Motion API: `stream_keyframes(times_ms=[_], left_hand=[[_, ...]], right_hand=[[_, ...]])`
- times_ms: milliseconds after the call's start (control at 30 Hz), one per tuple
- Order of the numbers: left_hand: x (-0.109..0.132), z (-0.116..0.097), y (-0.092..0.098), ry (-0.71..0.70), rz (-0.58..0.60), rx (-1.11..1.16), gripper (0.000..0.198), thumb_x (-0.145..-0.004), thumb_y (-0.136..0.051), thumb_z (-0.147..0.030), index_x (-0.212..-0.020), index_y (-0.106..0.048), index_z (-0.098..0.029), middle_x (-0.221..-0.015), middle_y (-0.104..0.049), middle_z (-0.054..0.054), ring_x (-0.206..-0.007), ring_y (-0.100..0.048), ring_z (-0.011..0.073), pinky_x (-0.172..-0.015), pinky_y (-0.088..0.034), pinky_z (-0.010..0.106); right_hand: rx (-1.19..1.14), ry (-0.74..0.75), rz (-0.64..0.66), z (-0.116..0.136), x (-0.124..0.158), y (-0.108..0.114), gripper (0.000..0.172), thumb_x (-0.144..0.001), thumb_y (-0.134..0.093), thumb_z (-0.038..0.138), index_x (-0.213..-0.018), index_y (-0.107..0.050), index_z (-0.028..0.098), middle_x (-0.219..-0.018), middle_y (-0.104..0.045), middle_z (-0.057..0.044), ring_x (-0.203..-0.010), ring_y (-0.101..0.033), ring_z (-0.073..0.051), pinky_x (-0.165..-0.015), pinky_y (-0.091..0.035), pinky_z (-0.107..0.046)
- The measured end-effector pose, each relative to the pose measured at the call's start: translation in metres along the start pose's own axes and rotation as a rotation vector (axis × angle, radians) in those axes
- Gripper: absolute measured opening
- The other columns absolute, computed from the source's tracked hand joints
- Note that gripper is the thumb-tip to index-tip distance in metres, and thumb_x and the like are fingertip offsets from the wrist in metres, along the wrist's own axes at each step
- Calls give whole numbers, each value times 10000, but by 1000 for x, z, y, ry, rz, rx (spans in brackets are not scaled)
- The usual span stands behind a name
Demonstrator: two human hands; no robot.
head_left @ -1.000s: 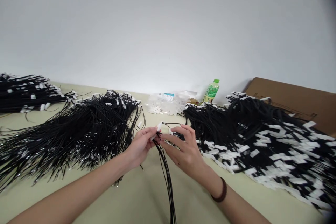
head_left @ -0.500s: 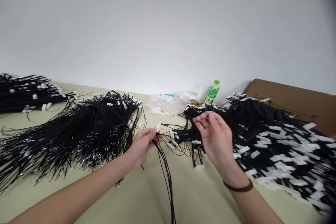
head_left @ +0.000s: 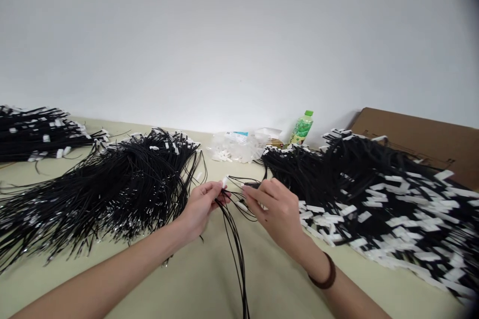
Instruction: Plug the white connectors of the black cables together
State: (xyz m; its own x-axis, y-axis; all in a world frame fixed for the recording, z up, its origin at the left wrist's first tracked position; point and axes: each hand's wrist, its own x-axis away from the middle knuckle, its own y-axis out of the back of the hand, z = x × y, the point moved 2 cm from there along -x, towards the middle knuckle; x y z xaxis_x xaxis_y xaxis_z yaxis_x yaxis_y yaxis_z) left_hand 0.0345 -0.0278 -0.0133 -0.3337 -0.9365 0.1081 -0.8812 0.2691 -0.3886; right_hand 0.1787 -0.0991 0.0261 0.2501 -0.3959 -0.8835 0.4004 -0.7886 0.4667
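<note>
My left hand (head_left: 204, 208) pinches a small white connector (head_left: 225, 181) with thin black wires (head_left: 236, 248) that hang down from it toward the near edge of the view. Just to its right, my right hand (head_left: 275, 212) has its thumb and index finger pressed together, close to loose wires beside the connector. What lies between those right fingertips is too small to make out. Behind and below the right hand, more black wires with white connectors are partly hidden.
Large piles of black wires lie at the left (head_left: 130, 179) and the right (head_left: 396, 209). Along the wall stand a clear bag of white parts (head_left: 235, 148) and a green-capped bottle (head_left: 301, 128). A cardboard box (head_left: 419, 142) is at the back right.
My right hand has moved left and slightly down from the right-hand pile, and its fingers are now near the connector. My left hand has stayed almost in place.
</note>
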Motion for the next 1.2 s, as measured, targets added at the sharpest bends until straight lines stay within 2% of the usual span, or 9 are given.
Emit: stream_keyframes(times_ms=[100,633,1200], left_hand=[[1,-1,-1,-4,6,13,330,-563,-748,-401,-690,-634,-119,-639,-623,22,-573,-525,90,-621,-411,238],[1,-5,-1,-9,7,50,310,-571,-752,-385,-682,-646,-115,-655,-624,30,-594,-535,97,-633,-422,239],[2,-7,-2,-14,7,36,302,-579,-745,-383,-681,-642,-119,-654,-613,24,-585,-522,94,-619,-408,238]], right_hand=[[35,33,42,1,2,-5,95,-797,-576,145,-799,-666,177,-579,-473,4,-586,-357,-79,-562,-302,-219],[60,54,11,-4,3,-3,67,-792,-576,140,-805,-638,163,-570,-427,9,-584,-310,-81,-546,-259,-218],[13,34,22,-6,4,-2,82,-802,-565,139,-831,-639,161,-586,-437,4,-590,-343,-77,-545,-281,-219]])
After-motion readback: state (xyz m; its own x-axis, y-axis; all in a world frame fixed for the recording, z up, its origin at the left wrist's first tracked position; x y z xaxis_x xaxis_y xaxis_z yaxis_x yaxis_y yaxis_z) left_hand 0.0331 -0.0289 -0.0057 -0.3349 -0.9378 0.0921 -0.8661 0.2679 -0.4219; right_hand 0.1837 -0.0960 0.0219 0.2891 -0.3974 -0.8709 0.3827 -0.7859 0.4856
